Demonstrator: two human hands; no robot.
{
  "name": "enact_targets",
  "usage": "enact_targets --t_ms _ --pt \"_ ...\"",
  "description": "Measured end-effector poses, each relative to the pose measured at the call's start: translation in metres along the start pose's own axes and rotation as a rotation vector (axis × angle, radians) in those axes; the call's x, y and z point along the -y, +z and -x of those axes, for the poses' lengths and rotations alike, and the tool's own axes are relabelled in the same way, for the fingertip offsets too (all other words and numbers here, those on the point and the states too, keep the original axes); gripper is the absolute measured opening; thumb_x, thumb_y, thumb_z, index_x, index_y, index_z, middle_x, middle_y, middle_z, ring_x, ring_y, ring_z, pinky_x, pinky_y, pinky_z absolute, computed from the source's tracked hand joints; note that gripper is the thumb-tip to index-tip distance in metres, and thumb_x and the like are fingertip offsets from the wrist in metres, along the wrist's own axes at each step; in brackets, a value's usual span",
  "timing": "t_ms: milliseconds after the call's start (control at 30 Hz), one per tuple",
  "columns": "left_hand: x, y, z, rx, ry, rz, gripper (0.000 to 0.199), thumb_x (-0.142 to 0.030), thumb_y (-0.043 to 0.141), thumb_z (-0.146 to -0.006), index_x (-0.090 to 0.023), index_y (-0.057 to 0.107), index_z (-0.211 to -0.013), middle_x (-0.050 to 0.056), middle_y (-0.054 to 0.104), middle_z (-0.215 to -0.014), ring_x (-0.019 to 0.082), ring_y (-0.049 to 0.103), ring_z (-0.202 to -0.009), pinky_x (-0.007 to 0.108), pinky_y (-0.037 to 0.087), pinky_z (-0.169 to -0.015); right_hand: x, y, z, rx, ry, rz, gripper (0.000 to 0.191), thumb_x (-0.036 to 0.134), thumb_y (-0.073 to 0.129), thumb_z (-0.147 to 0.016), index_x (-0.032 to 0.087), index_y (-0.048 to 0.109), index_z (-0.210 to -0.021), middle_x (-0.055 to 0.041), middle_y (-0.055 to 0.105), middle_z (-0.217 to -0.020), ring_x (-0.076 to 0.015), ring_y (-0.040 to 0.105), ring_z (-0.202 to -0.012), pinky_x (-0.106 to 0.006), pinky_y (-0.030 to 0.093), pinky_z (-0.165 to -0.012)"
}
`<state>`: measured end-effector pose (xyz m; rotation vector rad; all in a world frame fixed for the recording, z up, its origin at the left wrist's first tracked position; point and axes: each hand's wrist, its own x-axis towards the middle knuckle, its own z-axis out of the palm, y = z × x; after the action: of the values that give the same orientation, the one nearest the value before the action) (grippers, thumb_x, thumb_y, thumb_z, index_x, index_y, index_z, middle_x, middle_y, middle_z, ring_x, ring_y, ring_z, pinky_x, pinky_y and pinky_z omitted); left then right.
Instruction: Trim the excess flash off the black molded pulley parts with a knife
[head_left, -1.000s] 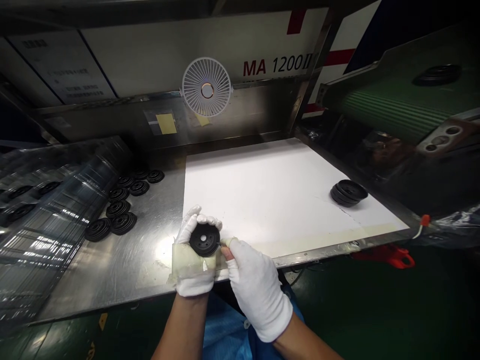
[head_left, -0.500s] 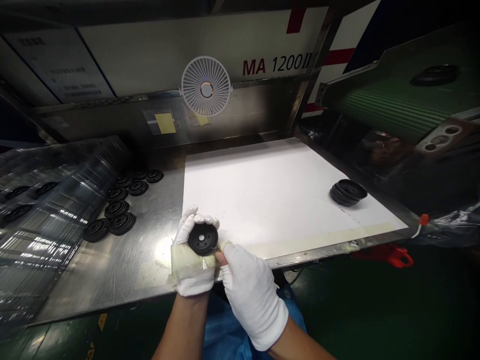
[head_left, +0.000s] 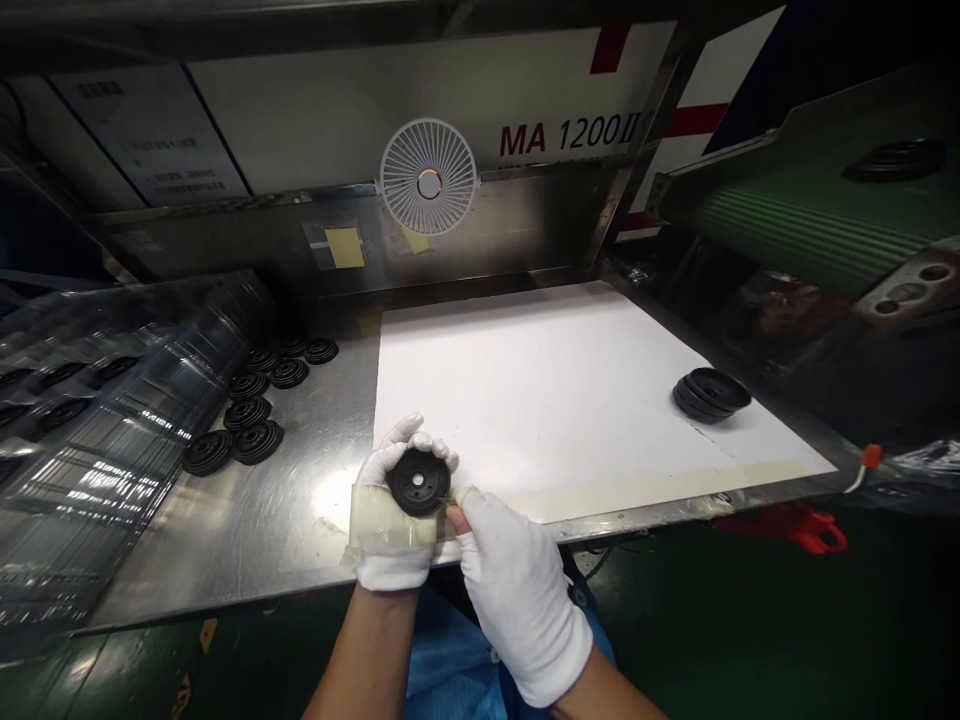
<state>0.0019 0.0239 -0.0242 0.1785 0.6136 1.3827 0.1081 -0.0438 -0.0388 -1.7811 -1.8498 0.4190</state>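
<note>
Little has changed: the left hand (head_left: 391,518) stays curled firmly round a black disc (head_left: 419,483) near the bench's (head_left: 319,425) six o'clock edge, the right hand (head_left: 521,585), its grip unclear, at the disc's four o'clock rim, suggesting unfinished work there.

The left hand (head_left: 394,515) wears a white fabric glove (head_left: 394,572) banded with wide, glossy, pale-yellow tape (head_left: 375,520). The right hand (head_left: 517,590) wears another, its thumb tip (head_left: 457,518) exposed. Forearms (head_left: 384,635) are bare; blue cloth clothing (head_left: 454,660) shows between.
</note>
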Motion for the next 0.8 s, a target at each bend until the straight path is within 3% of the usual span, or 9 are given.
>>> enact_targets --t_ms 167,467,633,800 --pt "0.007 0.004 -0.002 -0.088 0.096 0.039 0.017 -0.016 0.058 -0.079 -0.016 0.063 -0.096 -0.001 0.054 -0.071 0.011 0.055 -0.070 0.030 0.050 -0.075 0.008 0.004 0.001 0.024 0.009 -0.045 0.024 0.030 0.035 -0.098 0.024 0.049 -0.079 0.0020 0.055 -0.070 -0.0159 0.049 -0.062 -0.029 0.022 -0.058" --pt "0.007 0.000 -0.003 -0.045 0.255 -0.005 0.021 -0.014 0.057 -0.081 -0.016 0.063 -0.101 0.001 0.058 -0.078 0.012 0.057 -0.077 0.036 0.049 -0.087 0.009 -0.003 -0.002 0.088 0.054 -0.221 0.027 0.035 0.034 -0.098 0.023 0.048 -0.077 0.0033 0.055 -0.069 -0.0139 0.048 -0.059 -0.026 0.026 -0.055" --pt "0.008 -0.001 -0.003 -0.005 0.333 -0.104 0.027 -0.012 0.059 -0.078 -0.018 0.064 -0.105 0.003 0.061 -0.083 0.014 0.060 -0.083 0.039 0.047 -0.091 0.004 -0.013 -0.004 0.095 0.090 -0.398 0.028 0.038 0.034 -0.099 0.024 0.052 -0.083 0.0035 0.059 -0.075 -0.0141 0.053 -0.068 -0.024 0.033 -0.058" --pt "0.007 0.008 -0.003 -0.029 0.270 -0.031 0.022 -0.017 0.060 -0.080 -0.018 0.064 -0.101 0.002 0.060 -0.083 0.014 0.059 -0.083 0.039 0.047 -0.092 0.000 -0.020 -0.005 0.051 0.096 -0.479 0.030 0.039 0.035 -0.099 0.023 0.056 -0.086 0.0009 0.060 -0.077 -0.0153 0.055 -0.070 -0.023 0.039 -0.062"
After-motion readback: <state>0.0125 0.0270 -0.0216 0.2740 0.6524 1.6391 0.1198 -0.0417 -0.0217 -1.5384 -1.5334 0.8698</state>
